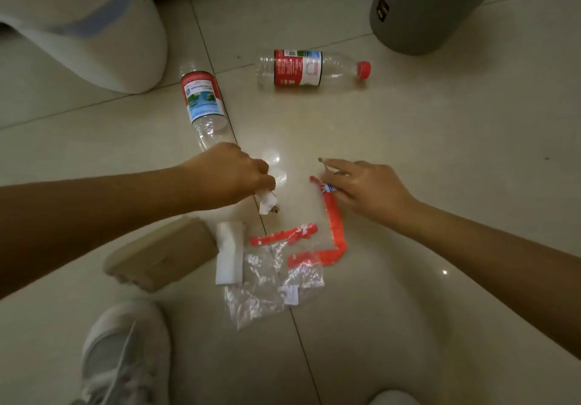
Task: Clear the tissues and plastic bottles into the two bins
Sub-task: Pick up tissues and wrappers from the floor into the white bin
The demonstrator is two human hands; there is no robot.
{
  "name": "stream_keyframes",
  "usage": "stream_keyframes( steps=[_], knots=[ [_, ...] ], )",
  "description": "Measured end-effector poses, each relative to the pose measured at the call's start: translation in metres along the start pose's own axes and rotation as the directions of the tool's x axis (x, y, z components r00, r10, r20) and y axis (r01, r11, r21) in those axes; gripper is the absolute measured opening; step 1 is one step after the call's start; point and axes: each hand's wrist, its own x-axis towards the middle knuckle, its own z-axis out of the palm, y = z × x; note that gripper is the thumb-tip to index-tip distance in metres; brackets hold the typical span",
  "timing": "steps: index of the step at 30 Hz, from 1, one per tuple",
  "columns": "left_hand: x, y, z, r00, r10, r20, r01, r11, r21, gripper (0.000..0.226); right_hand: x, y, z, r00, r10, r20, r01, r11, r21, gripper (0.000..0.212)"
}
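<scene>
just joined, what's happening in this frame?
A person crouches over litter on a tiled floor. The left hand pinches a crumpled tissue; the right hand reaches for a red wrapper strip. Two plastic bottles lie on the floor, not yet binned. A white bin and a grey bin stand beyond them.

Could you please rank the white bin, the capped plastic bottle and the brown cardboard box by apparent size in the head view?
1. White bin, though cropped.
2. Brown cardboard box and capped clear plastic bottle: look alike; box nearer, so unranked.
</scene>
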Motion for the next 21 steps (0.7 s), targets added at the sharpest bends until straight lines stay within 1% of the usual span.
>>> stream_keyframes(
  steps=[3, 4, 6, 8, 10, 11, 13, 14, 15, 16, 19, 21],
  knots=[
    [-0.009, 0.015, 0.006, 0.992, 0.089, 0.086, -0.094, 0.994, 0.061, 0.029, -0.02, -0.016, 0.006, 0.996, -0.081, -0.04, 0.083, 0.996, 0.044, 0.022],
    [-0.013, 0.018, 0.01, 0.988, 0.093, 0.122, -0.1, 0.993, 0.057, 0.032, -0.03, -0.02, 0.012, 0.995, -0.095, -0.043, 0.097, 0.994, 0.055, 0.025],
    [-0.02, 0.022, 0.02, 0.98, 0.091, 0.175, -0.097, 0.995, 0.025, 0.036, -0.051, -0.027, 0.029, 0.993, -0.121, 0.001, 0.121, 0.991, 0.057, 0.035],
    [-0.023, 0.029, 0.031, 0.978, 0.077, 0.196, -0.08, 0.997, 0.007, 0.036, -0.069, -0.031, 0.044, 0.983, -0.169, 0.073, 0.167, 0.985, 0.038, 0.036],
    [-0.021, 0.038, 0.036, 0.973, 0.034, 0.228, -0.027, 0.999, -0.03, 0.032, -0.081, -0.033, 0.049, 0.974, -0.198, 0.112, 0.198, 0.98, 0.011, 0.039],
    [-0.02, 0.043, 0.035, 0.953, 0.01, 0.303, 0.001, 0.999, -0.037, 0.032, -0.085, -0.038, 0.046, 0.976, -0.161, 0.148, 0.159, 0.987, 0.027, 0.049],
    [-0.014, 0.049, 0.032, 0.904, 0.012, 0.428, 0.002, 0.999, -0.032, 0.037, -0.089, -0.049, 0.037, 0.96, -0.015, 0.281, -0.001, 0.998, 0.056, 0.077],
    [-0.013, 0.051, 0.03, 0.896, 0.027, 0.442, -0.01, 0.999, -0.041, 0.038, -0.09, -0.057, 0.034, 0.929, 0.037, 0.368, -0.062, 0.996, 0.056, 0.088],
    [-0.012, 0.052, 0.028, 0.901, 0.039, 0.432, -0.024, 0.999, -0.04, 0.038, -0.091, -0.065, 0.033, 0.896, 0.054, 0.44, -0.086, 0.995, 0.053, 0.095],
    [-0.013, 0.052, 0.029, 0.906, 0.037, 0.421, -0.027, 0.999, -0.03, 0.038, -0.092, -0.072, 0.034, 0.881, 0.048, 0.471, -0.084, 0.995, 0.055, 0.099],
    [-0.016, 0.052, 0.033, 0.925, 0.041, 0.377, -0.04, 0.999, -0.011, 0.042, -0.083, -0.09, 0.042, 0.89, 0.006, 0.455, -0.027, 0.999, 0.04, 0.102],
    [-0.018, 0.054, 0.035, 0.929, 0.047, 0.368, -0.047, 0.999, -0.009, 0.047, -0.077, -0.098, 0.048, 0.9, 0.014, 0.435, -0.026, 0.999, 0.022, 0.1]
  ],
)
